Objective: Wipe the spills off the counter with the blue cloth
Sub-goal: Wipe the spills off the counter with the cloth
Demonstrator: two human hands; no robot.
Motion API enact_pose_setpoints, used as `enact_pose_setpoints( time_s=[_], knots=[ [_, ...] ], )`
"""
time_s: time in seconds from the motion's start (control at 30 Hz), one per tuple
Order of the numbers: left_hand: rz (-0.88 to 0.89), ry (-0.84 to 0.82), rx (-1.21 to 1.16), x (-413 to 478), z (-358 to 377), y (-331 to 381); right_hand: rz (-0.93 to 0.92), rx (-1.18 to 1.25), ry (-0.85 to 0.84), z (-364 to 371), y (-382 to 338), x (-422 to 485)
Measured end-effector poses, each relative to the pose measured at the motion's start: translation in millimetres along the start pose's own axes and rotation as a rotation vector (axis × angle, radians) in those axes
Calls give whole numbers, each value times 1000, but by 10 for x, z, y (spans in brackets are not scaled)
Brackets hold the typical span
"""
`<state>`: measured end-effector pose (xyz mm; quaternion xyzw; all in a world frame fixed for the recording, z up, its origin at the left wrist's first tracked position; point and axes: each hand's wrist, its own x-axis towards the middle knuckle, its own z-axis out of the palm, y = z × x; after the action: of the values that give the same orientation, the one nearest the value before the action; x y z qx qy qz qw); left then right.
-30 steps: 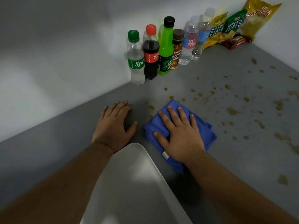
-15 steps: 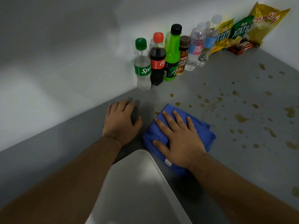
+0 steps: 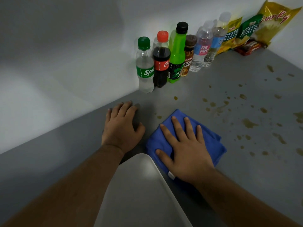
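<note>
The blue cloth point(image 3: 211, 141) lies folded on the grey counter point(image 3: 246, 185), near the middle of the view. My right hand point(image 3: 185, 151) presses flat on it, fingers spread, and covers most of the cloth. My left hand point(image 3: 121, 126) rests palm down on the bare counter just left of the cloth, holding nothing. Brown spills point(image 3: 248, 123) are scattered over the counter to the right of and beyond the cloth. One small drop point(image 3: 159, 117) sits just off the cloth's far left edge.
Along the wall stand a Sprite bottle point(image 3: 145, 68), a cola bottle point(image 3: 161, 63), a green bottle point(image 3: 176, 56), a coffee bottle point(image 3: 188, 54) and two water bottles point(image 3: 202, 48). Snack bags point(image 3: 249, 30) lean in the far corner. A white rounded object point(image 3: 139, 194) lies between my forearms.
The view has shifted a little. My right hand has nudged the cloth slightly forward, and a drop at its far corner no longer shows. My left hand stays flat on the counter.
</note>
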<state>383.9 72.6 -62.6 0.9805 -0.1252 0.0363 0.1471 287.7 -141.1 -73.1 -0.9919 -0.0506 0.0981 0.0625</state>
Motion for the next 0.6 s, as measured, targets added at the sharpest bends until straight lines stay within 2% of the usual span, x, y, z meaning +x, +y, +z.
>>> enact_pose_setpoints(
  time_s=[0.13,0.23,0.5,0.6],
  knots=[
    [1,15,-17,8,12,-3,-62,-12,24,-100,-19,414],
    [1,14,-21,15,16,-14,-33,-17,48,-178,112,587],
    [13,3,22,23,34,-27,93,2,50,-96,192,166],
    [13,3,33,19,34,-16,119,9,45,-129,117,297]
  ],
)
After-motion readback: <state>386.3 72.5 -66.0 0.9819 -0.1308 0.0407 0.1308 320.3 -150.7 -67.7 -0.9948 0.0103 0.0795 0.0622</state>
